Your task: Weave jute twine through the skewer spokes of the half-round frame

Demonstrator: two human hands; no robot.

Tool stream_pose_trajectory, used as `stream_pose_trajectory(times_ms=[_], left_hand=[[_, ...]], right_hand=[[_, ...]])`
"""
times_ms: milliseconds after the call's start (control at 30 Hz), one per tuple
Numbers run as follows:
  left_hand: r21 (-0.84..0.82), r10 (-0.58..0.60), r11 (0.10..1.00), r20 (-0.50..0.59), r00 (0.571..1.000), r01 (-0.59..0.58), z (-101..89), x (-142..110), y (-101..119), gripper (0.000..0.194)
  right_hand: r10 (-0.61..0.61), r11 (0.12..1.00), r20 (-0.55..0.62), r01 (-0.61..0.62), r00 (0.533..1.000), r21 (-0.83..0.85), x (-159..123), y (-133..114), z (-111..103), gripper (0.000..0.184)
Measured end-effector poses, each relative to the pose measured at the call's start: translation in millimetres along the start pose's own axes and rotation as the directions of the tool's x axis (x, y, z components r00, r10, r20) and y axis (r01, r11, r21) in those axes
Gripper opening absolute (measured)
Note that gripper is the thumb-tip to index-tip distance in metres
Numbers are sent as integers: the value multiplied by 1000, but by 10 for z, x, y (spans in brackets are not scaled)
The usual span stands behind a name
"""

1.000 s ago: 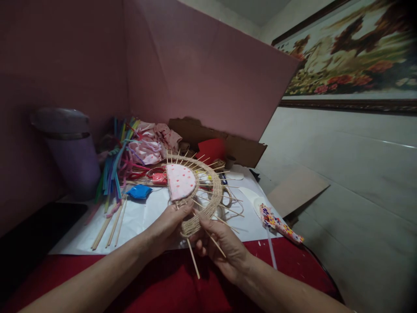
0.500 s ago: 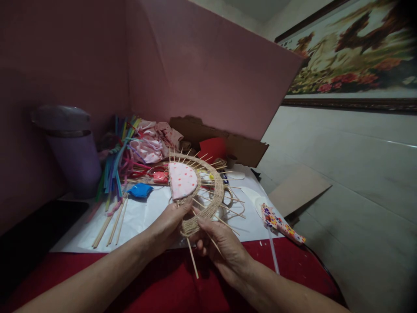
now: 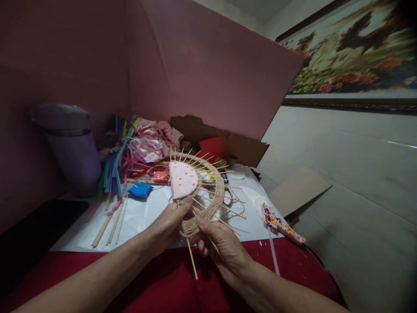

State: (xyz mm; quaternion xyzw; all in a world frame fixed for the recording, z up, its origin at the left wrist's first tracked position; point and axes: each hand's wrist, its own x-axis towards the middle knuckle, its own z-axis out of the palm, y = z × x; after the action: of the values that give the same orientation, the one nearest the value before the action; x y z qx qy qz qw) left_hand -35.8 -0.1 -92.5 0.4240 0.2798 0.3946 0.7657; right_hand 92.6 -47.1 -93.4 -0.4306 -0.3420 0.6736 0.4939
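A half-round craft piece [image 3: 219, 196] is held up over the front of the table. Its thin wooden sticks fan outward, with a wide band of brown twine woven through them. At its centre is a half-disc [image 3: 183, 180] covered in white cloth with red and pink dots. My left hand [image 3: 176, 216] is closed on the lower end, near the half-disc, thumb on top. My right hand [image 3: 221, 241] pinches the lower end of the twine band, its thumb on the weave. Fingers of both hands are partly hidden beneath the piece.
Loose wooden sticks [image 3: 112, 224] and a blue packet [image 3: 140, 190] lie left on white paper [image 3: 76, 237]. Pipe cleaners [image 3: 114, 169], crumpled pink cloth [image 3: 151, 148] and a purple tumbler [image 3: 76, 161] stand behind. At right are scissors [image 3: 228, 196] and a glue gun [image 3: 280, 224] in flowered cloth.
Both hands keep the same grip on the craft piece. The piece has shifted only very slightly to the right.
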Motion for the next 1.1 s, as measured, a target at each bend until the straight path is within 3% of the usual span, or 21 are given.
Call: stream_pose_trajectory(times_ms=[333, 667, 1100], left_hand=[[5, 19, 1000, 84, 996, -20, 30, -21, 21, 51], [20, 12, 1000, 32, 999, -13, -5, -5, 23, 50], [25, 15, 1000, -9, 1000, -14, -19, 4, 32, 48]], right_hand=[[5, 999, 45, -8, 999, 50, -80, -19, 13, 34], [-8, 997, 42, 5, 999, 73, -143, -5, -48, 44], [37, 996, -60, -32, 997, 79, -235, -48, -37, 24]])
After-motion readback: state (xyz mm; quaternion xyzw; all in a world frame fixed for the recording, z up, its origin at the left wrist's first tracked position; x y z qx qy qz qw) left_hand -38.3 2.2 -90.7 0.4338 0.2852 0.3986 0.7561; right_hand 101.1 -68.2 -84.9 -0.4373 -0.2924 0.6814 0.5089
